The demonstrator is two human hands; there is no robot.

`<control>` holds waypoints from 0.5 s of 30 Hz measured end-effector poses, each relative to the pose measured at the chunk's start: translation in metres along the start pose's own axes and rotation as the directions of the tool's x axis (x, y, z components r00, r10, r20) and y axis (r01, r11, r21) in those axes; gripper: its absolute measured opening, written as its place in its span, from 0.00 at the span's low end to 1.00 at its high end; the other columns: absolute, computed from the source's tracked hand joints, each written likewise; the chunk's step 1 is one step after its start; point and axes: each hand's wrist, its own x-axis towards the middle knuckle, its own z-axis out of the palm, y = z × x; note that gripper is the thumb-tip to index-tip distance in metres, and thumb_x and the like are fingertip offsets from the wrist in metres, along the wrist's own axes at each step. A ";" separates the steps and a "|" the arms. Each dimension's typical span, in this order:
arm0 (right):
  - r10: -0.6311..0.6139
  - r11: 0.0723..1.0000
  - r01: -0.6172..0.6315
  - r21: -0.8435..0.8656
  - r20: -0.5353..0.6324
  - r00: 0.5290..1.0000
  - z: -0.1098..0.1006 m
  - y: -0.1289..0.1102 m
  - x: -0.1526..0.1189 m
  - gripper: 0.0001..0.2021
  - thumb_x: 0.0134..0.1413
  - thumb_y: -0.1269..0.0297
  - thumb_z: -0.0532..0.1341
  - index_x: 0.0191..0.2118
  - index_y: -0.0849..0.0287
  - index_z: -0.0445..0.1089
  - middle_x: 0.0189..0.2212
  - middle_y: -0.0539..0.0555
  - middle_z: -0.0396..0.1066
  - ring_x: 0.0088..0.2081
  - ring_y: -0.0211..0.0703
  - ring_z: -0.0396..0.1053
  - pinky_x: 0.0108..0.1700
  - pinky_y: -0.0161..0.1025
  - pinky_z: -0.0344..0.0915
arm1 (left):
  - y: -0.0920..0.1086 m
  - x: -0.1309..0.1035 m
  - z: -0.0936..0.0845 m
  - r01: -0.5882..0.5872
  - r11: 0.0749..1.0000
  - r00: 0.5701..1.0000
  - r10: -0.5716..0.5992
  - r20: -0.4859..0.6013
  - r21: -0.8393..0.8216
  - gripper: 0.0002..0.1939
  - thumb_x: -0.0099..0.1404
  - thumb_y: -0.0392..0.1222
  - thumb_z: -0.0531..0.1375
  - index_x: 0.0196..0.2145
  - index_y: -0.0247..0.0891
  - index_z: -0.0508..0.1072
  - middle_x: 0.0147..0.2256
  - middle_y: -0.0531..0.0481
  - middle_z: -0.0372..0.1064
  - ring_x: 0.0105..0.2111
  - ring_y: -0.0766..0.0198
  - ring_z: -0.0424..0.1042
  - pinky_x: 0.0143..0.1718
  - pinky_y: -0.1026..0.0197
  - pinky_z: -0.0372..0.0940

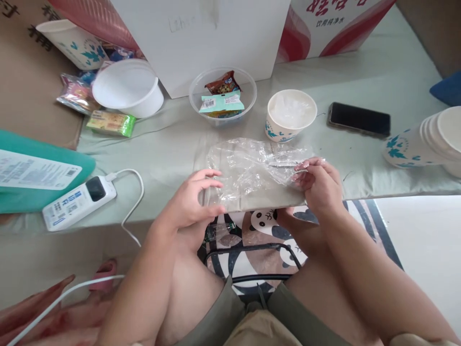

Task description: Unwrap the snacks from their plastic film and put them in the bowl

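Note:
A crumpled clear plastic bag [241, 168] lies on the cloth near the table's front edge, between my two hands. At its left side my left hand [192, 197] is open, thumb and fingers apart and curved towards the plastic; whether the fingertips touch it I cannot tell. My right hand [322, 185] is closed, its thumb and fingers pinching the bag's right end. A thin greyish strip [284, 164] runs through the plastic towards those fingertips; its kind is unclear. Just behind the bag stands a paper cup [275, 129] with clear crumpled plastic inside.
A clear bowl [194, 103] holds wrapped snacks. Left of it are a white tub [151, 103], a green snack packet [111, 123] and a power bank [81, 202] with a white cable. On the right lie a phone [359, 118] and stacked paper cups [403, 149]. Boxes stand behind.

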 end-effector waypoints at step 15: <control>-0.079 0.961 0.095 -0.262 0.069 0.994 0.003 0.001 -0.006 0.06 0.53 0.63 0.60 0.27 0.56 0.70 0.19 0.46 0.66 0.16 0.32 0.54 0.18 0.34 0.49 | 0.006 0.038 0.008 0.178 0.746 0.766 -0.515 -0.385 -0.642 0.09 0.63 0.46 0.62 0.31 0.43 0.66 0.15 0.60 0.61 0.11 0.71 0.54 0.11 0.67 0.45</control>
